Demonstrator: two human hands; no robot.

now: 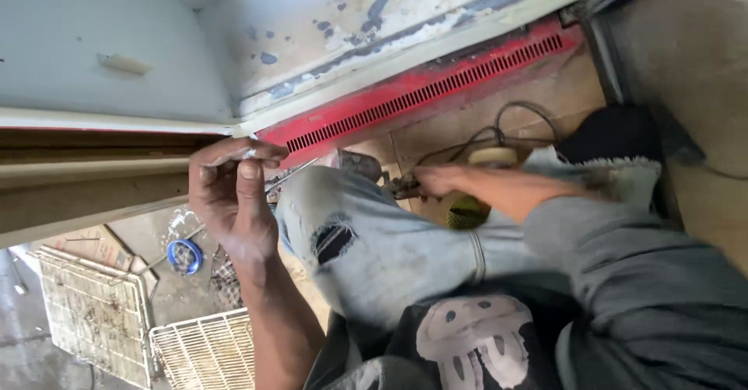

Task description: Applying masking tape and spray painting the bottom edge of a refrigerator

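My left hand [234, 195] is raised at the lower edge of an open white appliance door [93, 117]. Its fingertips pinch a small shiny metal piece [251, 154], and a thin metal rod [292, 173] runs from the hand towards the red vent grille [436, 86]. My right hand [436, 180] reaches across to the floor behind my knee in torn light jeans [335, 234]. It rests at a dark tool [397, 187]; the hand is blurred and its grip is unclear.
A black cable [506, 117], a pale round disc [492, 156] and a yellow-green object [467, 212] lie on the tiled floor by the right hand. A blue tape roll [185, 255] and two white wire racks [93, 312] [206, 351] lie lower left.
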